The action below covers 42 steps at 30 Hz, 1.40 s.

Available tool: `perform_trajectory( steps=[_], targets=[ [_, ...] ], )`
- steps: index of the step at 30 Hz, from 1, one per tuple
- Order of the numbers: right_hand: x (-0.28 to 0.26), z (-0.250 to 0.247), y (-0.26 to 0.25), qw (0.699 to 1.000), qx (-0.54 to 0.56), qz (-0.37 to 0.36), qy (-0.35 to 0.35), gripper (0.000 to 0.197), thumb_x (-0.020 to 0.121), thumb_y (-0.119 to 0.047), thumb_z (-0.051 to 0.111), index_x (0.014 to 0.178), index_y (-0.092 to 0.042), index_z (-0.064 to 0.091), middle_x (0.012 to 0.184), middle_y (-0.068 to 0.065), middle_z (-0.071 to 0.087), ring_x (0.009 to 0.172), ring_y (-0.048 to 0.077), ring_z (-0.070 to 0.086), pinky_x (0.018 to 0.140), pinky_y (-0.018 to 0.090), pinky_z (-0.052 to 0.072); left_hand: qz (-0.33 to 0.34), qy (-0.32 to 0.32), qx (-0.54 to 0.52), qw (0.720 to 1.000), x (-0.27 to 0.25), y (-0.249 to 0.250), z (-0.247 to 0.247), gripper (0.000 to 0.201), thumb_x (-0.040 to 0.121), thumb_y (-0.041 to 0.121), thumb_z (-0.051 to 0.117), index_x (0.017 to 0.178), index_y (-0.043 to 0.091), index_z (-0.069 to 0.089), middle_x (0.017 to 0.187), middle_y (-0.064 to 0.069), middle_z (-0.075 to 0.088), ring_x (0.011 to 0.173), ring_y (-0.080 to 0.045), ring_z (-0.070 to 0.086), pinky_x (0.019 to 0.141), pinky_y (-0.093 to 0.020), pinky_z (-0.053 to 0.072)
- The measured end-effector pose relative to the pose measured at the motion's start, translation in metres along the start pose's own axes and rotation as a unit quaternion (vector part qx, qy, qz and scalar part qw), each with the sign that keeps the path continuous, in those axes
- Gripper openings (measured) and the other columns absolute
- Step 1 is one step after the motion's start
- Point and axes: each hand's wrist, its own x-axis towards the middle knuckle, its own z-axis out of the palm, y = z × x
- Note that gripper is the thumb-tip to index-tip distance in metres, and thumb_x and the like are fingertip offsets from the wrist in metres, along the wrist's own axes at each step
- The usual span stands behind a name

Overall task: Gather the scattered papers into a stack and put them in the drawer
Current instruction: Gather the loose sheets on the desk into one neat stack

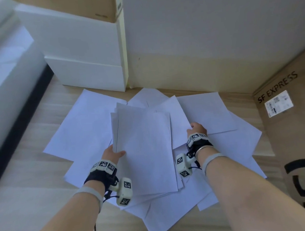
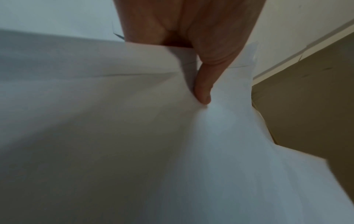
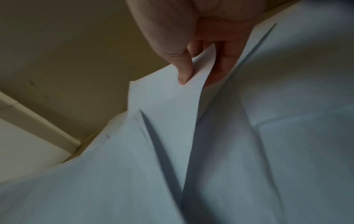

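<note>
L hand fingers under stack

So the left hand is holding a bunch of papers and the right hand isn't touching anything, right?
Not quite. The left hand does hold a bunch of papers, but the right hand is not idle: the right wrist view shows its thumb and fingers pinching the corner of a sheet.

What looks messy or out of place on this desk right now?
Loose sheets lie fanned at all angles over the wooden desk, some overhanging its near edge. The left hand holds an uneven stack; the right hand pinches one sheet.
</note>
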Motion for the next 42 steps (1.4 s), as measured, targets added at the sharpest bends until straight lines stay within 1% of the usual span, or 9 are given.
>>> perform_trajectory(
  steps=[6, 10, 13, 16, 23, 28, 36, 39, 42],
  targets=[
    [0.006, -0.056, 0.014, 0.998, -0.005, 0.012, 0.058, 0.02, 0.089, 0.001, 0.038, 0.074, -0.009, 0.047, 0.092, 0.018, 0.057, 0.084, 0.03, 0.049, 0.074, 0.026, 0.034, 0.005, 0.024, 0.009, 1.0, 0.004, 0.004, -0.01, 0.042, 0.086, 0.007, 0.061, 0.126, -0.003, 0.054, 0.127, -0.024, 0.06, 0.115, -0.038, 0.058, 0.098, -0.042, 0.044],
    [0.0, -0.076, 0.023, 0.986, 0.127, 0.028, 0.104, 0.029, 0.088, -0.019, 0.059, 0.117, -0.012, 0.057, 0.105, 0.013, 0.063, 0.089, 0.031, 0.062, 0.08, 0.034, 0.049, -0.001, 0.031, 0.019, 0.999, 0.004, 0.006, -0.013, 0.043, 0.086, 0.008, 0.061, 0.126, -0.004, 0.053, 0.128, -0.024, 0.059, 0.116, -0.038, 0.057, 0.098, -0.041, 0.044],
    [-0.008, -0.069, 0.024, 0.949, 0.294, 0.049, 0.103, 0.043, 0.084, -0.025, 0.067, 0.124, -0.014, 0.053, 0.099, 0.009, 0.061, 0.06, 0.017, 0.059, 0.074, 0.034, 0.055, 0.004, 0.031, 0.03, 0.999, 0.005, 0.007, -0.012, 0.043, 0.086, 0.007, 0.061, 0.127, -0.004, 0.053, 0.129, -0.024, 0.058, 0.117, -0.037, 0.057, 0.096, -0.039, 0.043],
    [-0.011, -0.043, 0.026, 0.909, 0.411, 0.073, 0.01, 0.047, 0.082, -0.022, 0.071, 0.124, -0.009, 0.055, 0.096, 0.009, 0.068, 0.07, 0.019, 0.065, 0.065, 0.029, 0.053, 0.005, 0.028, 0.029, 0.999, 0.005, 0.006, -0.008, 0.042, 0.086, 0.006, 0.061, 0.126, -0.004, 0.053, 0.129, -0.024, 0.058, 0.116, -0.037, 0.057, 0.094, -0.038, 0.043],
    [-0.024, 0.014, 0.018, 0.971, 0.188, 0.12, -0.091, 0.076, 0.085, -0.042, 0.063, 0.14, 0.001, 0.034, 0.142, 0.016, 0.046, 0.128, 0.032, 0.048, 0.103, 0.038, 0.039, 0.002, 0.029, 0.033, 0.999, 0.003, -0.001, -0.001, 0.043, 0.086, 0.007, 0.061, 0.127, -0.002, 0.053, 0.126, -0.023, 0.06, 0.114, -0.038, 0.057, 0.092, -0.037, 0.044],
    [-0.023, 0.017, 0.015, 0.984, 0.144, 0.105, -0.018, 0.032, 0.09, -0.012, 0.051, 0.12, -0.002, 0.056, 0.128, 0.016, 0.06, 0.116, 0.032, 0.057, 0.094, 0.032, 0.044, 0.002, 0.026, 0.033, 0.999, 0.002, -0.001, -0.001, 0.044, 0.086, 0.007, 0.061, 0.129, -0.001, 0.051, 0.127, -0.023, 0.059, 0.115, -0.037, 0.057, 0.087, -0.032, 0.042],
    [-0.01, -0.068, 0.032, 0.985, 0.095, 0.128, 0.072, 0.036, 0.096, 0.001, 0.034, 0.129, 0.002, 0.049, 0.133, 0.018, 0.053, 0.125, 0.03, 0.05, 0.099, 0.03, 0.041, 0.006, 0.013, 0.049, 0.999, 0.0, 0.008, -0.007, 0.047, 0.087, 0.01, 0.061, 0.131, 0.001, 0.05, 0.131, -0.021, 0.057, 0.118, -0.037, 0.055, 0.097, -0.038, 0.042],
    [-0.018, -0.095, 0.036, 0.986, 0.073, 0.135, 0.071, 0.032, 0.095, -0.006, 0.04, 0.126, -0.004, 0.049, 0.135, 0.006, 0.052, 0.121, 0.023, 0.053, 0.075, 0.015, 0.046, 0.004, 0.005, 0.061, 0.998, -0.002, 0.011, -0.01, 0.049, 0.087, 0.012, 0.061, 0.132, 0.0, 0.049, 0.133, -0.021, 0.056, 0.12, -0.037, 0.054, 0.101, -0.041, 0.042],
    [-0.026, -0.112, 0.04, 0.99, -0.125, 0.034, 0.052, 0.025, 0.096, -0.005, 0.04, 0.116, -0.013, 0.054, 0.131, 0.006, 0.057, 0.113, 0.02, 0.056, 0.078, 0.021, 0.043, 0.002, 0.004, 0.077, 0.997, -0.003, 0.013, -0.013, 0.048, 0.087, 0.012, 0.06, 0.132, -0.002, 0.048, 0.133, -0.022, 0.055, 0.12, -0.038, 0.054, 0.102, -0.043, 0.042]
  ],
)
